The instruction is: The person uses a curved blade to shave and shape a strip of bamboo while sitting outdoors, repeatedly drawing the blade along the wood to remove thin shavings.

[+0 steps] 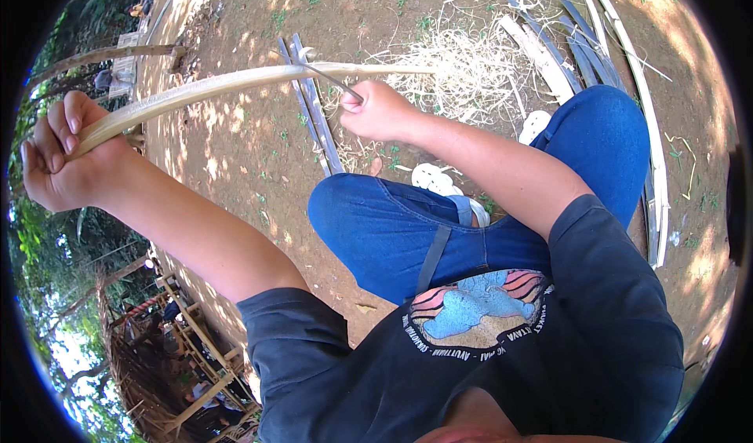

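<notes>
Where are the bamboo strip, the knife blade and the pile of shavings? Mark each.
bamboo strip (235, 84), head view, middle of its length
knife blade (329, 76), head view, mid-blade
pile of shavings (463, 74), head view, centre of heap

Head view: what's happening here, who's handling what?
A person sitting on bare dirt ground holds a long pale bamboo strip out in front. The left hand grips one end; the right hand holds a thin blade against the strip partway along. Pale shavings and more split strips lie on the ground past the knees in blue jeans.
</notes>
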Demonstrator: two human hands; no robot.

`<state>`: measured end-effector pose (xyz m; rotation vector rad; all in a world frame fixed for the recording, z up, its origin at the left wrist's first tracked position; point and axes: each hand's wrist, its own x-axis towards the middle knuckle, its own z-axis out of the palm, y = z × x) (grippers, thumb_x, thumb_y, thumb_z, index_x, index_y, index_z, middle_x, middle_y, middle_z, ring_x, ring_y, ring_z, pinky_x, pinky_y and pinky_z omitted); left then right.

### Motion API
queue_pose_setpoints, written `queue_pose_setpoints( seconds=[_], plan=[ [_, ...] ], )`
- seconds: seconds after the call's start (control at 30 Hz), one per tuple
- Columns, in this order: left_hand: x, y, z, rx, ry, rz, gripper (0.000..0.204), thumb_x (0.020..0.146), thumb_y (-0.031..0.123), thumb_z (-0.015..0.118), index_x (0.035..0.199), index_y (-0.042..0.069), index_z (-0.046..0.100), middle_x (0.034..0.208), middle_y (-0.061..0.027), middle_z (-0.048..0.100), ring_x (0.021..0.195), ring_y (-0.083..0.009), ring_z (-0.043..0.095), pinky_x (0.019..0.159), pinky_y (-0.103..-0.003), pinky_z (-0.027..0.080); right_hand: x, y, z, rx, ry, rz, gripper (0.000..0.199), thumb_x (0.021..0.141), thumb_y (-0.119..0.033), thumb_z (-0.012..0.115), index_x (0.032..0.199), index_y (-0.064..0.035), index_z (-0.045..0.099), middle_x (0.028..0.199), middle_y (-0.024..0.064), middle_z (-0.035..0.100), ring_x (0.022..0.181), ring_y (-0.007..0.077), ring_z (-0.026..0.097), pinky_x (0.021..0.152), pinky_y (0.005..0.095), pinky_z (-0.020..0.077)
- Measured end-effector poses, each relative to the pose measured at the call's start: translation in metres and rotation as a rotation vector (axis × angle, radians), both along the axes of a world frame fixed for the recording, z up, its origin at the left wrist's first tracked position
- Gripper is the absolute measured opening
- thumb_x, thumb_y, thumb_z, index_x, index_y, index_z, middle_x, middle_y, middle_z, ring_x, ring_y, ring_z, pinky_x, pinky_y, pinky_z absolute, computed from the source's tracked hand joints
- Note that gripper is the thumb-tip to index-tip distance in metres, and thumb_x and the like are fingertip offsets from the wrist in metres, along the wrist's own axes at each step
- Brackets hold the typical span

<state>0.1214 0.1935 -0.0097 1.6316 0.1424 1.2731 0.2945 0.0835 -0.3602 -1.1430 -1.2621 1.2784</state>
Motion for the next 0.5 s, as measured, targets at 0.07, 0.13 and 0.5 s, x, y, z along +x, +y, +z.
queue_pose_setpoints(
  seconds=[0.07,0.13,0.5],
  plan=[
    [-0.010,0.000,-0.004,-0.017,-0.031,0.021,0.034,0.082,0.015,0.049,0.052,0.019,0.033,0.047,0.0069,0.039,0.046,-0.0106,0.038,0.055,-0.029,0.035,0.009,0.005,-0.018,-0.091,-0.104,0.038,0.031,0.075,-0.011,0.059,0.057,-0.0086,0.034,0.053,0.0056,0.045,0.050,0.0203,0.045,0.052,0.0406,0.0389],
    [-0.013,0.002,-0.005,-0.030,-0.040,-0.010,0.035,0.082,0.016,0.049,0.051,0.020,0.033,0.047,0.0071,0.039,0.046,-0.0107,0.038,0.053,-0.029,0.035,0.018,0.007,-0.036,-0.148,-0.170,0.025,0.031,0.074,-0.011,0.059,0.057,-0.0085,0.034,0.054,0.0057,0.045,0.050,0.0208,0.045,0.052,0.0408,0.0391],
    [-0.038,0.007,-0.004,-0.058,-0.056,0.058,0.033,0.076,0.017,0.049,0.049,0.021,0.031,0.045,0.0082,0.038,0.044,-0.0100,0.036,0.051,-0.028,0.034,-0.017,-0.022,0.040,0.064,0.104,0.124,0.040,0.078,-0.006,0.060,0.059,-0.0119,0.025,0.050,-0.0029,0.030,0.049,0.0098,0.035,0.048,0.0339,0.0312]
  ],
)
